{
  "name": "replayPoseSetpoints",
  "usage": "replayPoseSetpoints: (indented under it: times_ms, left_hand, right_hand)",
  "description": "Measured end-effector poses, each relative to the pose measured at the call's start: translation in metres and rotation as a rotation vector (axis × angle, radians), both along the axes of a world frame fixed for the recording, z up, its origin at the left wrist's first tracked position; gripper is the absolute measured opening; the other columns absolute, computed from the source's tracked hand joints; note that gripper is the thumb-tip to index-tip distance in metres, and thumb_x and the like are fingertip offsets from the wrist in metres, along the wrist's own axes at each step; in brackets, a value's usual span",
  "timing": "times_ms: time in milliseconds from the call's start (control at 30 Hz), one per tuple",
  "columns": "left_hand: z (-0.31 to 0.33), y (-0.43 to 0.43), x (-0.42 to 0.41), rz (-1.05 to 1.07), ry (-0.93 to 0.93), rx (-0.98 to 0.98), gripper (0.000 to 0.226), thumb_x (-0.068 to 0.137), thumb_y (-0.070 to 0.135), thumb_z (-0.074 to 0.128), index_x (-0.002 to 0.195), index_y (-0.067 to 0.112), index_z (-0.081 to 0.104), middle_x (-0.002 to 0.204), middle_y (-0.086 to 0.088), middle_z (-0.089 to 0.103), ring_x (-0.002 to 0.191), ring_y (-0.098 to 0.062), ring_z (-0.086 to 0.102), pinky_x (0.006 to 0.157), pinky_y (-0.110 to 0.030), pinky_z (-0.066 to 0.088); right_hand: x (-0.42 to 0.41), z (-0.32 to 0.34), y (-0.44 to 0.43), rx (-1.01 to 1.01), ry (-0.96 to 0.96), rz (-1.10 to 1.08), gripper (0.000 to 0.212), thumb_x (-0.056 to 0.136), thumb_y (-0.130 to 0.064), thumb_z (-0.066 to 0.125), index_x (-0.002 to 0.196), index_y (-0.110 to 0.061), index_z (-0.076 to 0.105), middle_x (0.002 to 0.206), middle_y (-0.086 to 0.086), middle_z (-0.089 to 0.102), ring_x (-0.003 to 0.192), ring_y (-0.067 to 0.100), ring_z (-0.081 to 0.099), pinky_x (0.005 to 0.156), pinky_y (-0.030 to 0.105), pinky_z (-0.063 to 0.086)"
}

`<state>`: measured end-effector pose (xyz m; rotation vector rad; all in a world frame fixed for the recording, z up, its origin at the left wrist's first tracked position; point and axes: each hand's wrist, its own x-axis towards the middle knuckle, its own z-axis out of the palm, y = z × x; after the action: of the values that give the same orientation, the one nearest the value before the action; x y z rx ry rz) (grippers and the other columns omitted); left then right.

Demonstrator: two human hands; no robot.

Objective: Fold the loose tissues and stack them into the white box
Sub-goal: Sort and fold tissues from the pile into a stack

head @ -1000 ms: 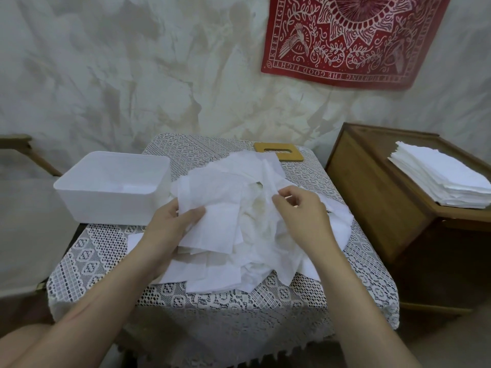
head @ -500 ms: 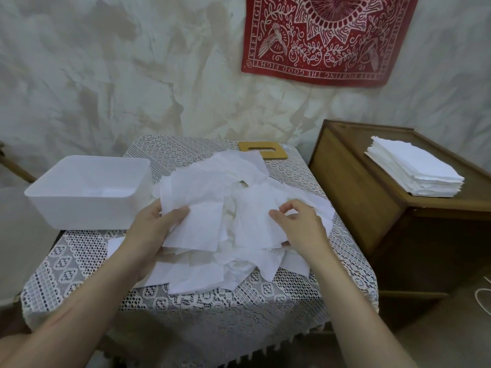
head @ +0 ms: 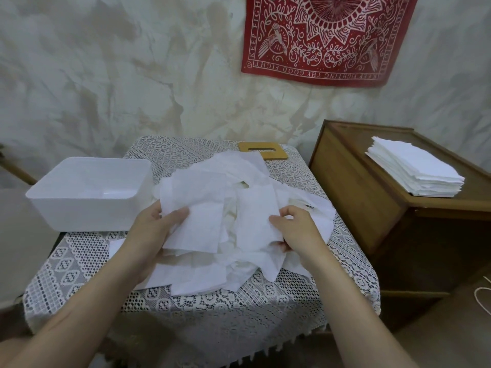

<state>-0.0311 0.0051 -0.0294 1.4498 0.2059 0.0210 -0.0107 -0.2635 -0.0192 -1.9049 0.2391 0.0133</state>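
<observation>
A heap of loose white tissues (head: 233, 187) covers the middle of a small table under a lace cloth (head: 79, 264). My left hand (head: 155, 229) holds one tissue (head: 196, 227) by its left edge, thumb on top. My right hand (head: 295, 227) pinches the right side of another tissue (head: 256, 216) lying over the heap. The white box (head: 87, 216) stands at the table's left, open at the top, with what looks like a little white at its bottom.
A wooden lid with a slot (head: 263, 151) lies at the table's far edge. To the right stands a wooden cabinet (head: 358, 197) bearing a neat stack of folded tissues (head: 414, 171). A red cloth (head: 326, 35) hangs on the wall.
My view has shifted; the hands stay on the heap. The right hand has drawn its tissue a little toward me and lower.
</observation>
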Motion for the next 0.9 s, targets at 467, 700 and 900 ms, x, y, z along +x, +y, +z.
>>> replayPoseSetpoints:
  times_ms: [467, 700, 900]
  left_hand:
    - [0.001, 0.003, -0.005, -0.009, 0.002, 0.002, 0.021, 0.098, 0.024, 0.067, 0.117, 0.029, 0.073, 0.111, -0.004, 0.079, 0.105, -0.034, 0.073, 0.078, -0.061, 0.061]
    - [-0.001, -0.005, -0.004, 0.022, -0.027, -0.04, 0.022, 0.1, 0.018, 0.063, 0.11, 0.036, 0.072, 0.103, 0.007, 0.079, 0.093, -0.021, 0.073, 0.056, -0.041, 0.059]
    - [0.001, -0.02, -0.003, -0.05, -0.027, -0.136, 0.027, 0.103, 0.014, 0.057, 0.125, 0.026, 0.067, 0.115, 0.0, 0.078, 0.106, -0.025, 0.075, 0.082, -0.047, 0.061]
  right_hand:
    - [0.022, 0.001, 0.005, -0.203, -0.181, 0.008, 0.012, 0.089, -0.034, 0.073, 0.088, -0.027, 0.064, 0.079, -0.006, 0.062, 0.076, 0.015, 0.058, 0.067, 0.032, 0.041]
    - [0.013, 0.021, 0.002, 0.148, -0.295, -0.079, 0.007, 0.096, -0.017, 0.067, 0.091, -0.015, 0.071, 0.081, 0.005, 0.077, 0.076, 0.019, 0.07, 0.071, 0.034, 0.052]
    - [-0.006, 0.035, 0.029, 0.538, -0.189, 0.075, 0.006, 0.097, -0.016, 0.068, 0.098, -0.011, 0.069, 0.094, 0.014, 0.078, 0.078, 0.019, 0.071, 0.073, 0.033, 0.056]
